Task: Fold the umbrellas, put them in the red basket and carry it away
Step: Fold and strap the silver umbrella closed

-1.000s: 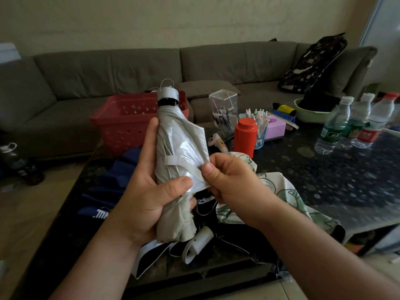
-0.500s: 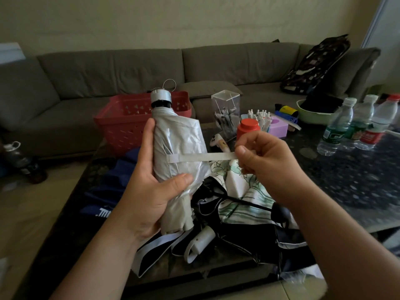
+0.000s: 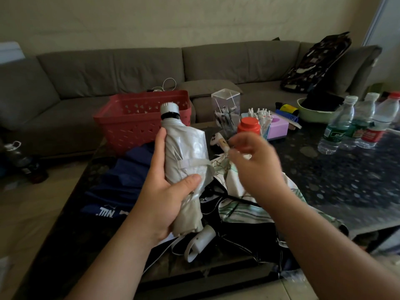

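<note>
Two bare hands over a cluttered dark surface, one holding a folded silver umbrella.

The left hand [image 3: 164, 204] wraps the silver umbrella [image 3: 186, 167] upright at centre; the right hand [image 3: 255, 167], at 3 o'clock, is blurred, its grip unclear. The red basket [image 3: 142, 122] sits at 11 o'clock.

Illumination is dim and warm, brightest at the upper right edge. The right hand [image 3: 253, 161] shows motion blur. The tabletop [image 3: 346, 180] carries soft glare. Wide-angle distortion bends the frame edges; corners darken.
</note>
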Motion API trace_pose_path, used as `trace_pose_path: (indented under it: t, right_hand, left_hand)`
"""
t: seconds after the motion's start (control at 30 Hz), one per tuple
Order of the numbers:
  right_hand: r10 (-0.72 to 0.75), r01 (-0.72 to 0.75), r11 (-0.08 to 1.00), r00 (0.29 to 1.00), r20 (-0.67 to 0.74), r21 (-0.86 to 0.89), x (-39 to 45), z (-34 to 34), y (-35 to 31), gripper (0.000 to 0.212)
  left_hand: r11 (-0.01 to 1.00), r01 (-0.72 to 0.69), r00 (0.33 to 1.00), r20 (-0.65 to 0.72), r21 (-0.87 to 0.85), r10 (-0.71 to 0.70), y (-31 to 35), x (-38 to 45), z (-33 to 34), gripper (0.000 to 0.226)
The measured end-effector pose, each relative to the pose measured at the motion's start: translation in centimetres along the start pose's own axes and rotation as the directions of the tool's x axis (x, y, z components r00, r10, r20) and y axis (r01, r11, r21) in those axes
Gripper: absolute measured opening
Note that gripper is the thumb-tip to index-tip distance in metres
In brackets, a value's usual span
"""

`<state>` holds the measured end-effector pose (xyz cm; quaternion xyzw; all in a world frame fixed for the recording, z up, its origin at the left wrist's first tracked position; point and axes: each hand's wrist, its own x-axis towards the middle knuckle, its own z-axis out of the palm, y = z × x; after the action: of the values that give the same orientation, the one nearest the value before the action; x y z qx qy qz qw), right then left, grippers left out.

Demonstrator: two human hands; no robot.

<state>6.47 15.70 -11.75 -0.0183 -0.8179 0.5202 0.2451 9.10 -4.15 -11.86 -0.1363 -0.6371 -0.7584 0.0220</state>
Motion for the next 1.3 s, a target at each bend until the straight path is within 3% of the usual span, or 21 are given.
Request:
trace_pose_path:
  t: [0.07,0.13,0.2,0.33,0.4,0.47,0.6,0.7,0.83,0.97,1.1,1.2,1.3]
  right_hand:
    - [-0.071,0.076,0.993,0.996,-0.055,0.093,0.0,-0.7,-1.9,0.009]
    - [-0.153,0.153,0.982,0.988,-0.005,0.112,-0.7,-0.6,-3.5,0.008]
    - [-0.212,0.208,0.977,0.973,0.092,0.050,-1.5,0.0,-4.3,0.020]
    - [-0.116,0.116,0.993,0.964,0.241,0.012,-1.7,1.4,-2.9,0.080]
    - [-0.049,0.025,0.996,0.956,0.290,0.086,-1.1,1.4,-2.2,0.115]
    - [-0.028,-0.078,0.966,0.915,0.402,0.245,-0.6,1.0,-1.9,0.126]
    - [-0.146,-0.260,0.813,0.776,0.614,0.522,-0.8,0.8,-1.9,0.081]
    - [-0.172,-0.345,0.736,0.737,0.654,0.582,-1.0,0.9,-1.6,0.085]
    - [-0.195,-0.299,0.741,0.762,0.618,0.601,-1.1,0.7,-2.1,0.082]
    - [-0.101,-0.226,0.832,0.836,0.539,0.507,-1.3,0.6,-2.7,0.057]
    - [-0.060,-0.052,0.958,0.927,0.371,0.284,-1.0,0.7,-2.7,0.038]
    - [-0.033,0.030,0.999,0.969,0.245,0.013,-1.1,0.8,-2.7,0.034]
    - [-0.028,0.040,0.998,0.965,0.260,-0.043,-1.0,0.9,-2.9,0.036]
  left_hand:
    - [0.996,-0.016,1.000,-0.017,0.090,0.018,-0.1,0.1,-0.1,0.110]
    - [0.987,-0.034,0.999,0.001,0.160,0.034,-0.2,0.0,0.1,0.109]
    - [0.982,-0.057,0.998,0.031,0.181,0.052,-0.3,-0.2,0.4,0.105]
    - [0.985,-0.074,0.994,0.089,0.155,0.061,-0.3,-0.7,1.2,0.104]
    - [0.989,-0.071,0.991,0.125,0.131,0.054,-0.1,-0.9,1.4,0.106]
    - [0.990,-0.082,0.980,0.189,0.113,0.059,-0.1,-1.1,1.1,0.108]
    - [0.995,-0.092,0.939,0.337,0.050,0.070,0.1,-1.4,0.9,0.108]
    - [0.999,-0.027,0.919,0.391,-0.046,0.043,0.2,-1.6,1.3,0.108]
    - [0.975,0.123,0.906,0.423,-0.185,-0.034,0.2,-1.8,1.7,0.106]
    - [0.953,0.206,0.906,0.412,-0.223,-0.099,0.4,-1.8,2.1,0.100]
    - [0.980,0.187,0.933,0.326,-0.069,-0.155,-0.1,-1.0,1.7,0.098]
    - [0.989,0.133,0.943,0.299,0.060,-0.145,-0.4,-0.8,1.6,0.093]
    - [0.991,0.086,0.955,0.275,0.099,-0.111,-0.7,-0.9,1.6,0.098]
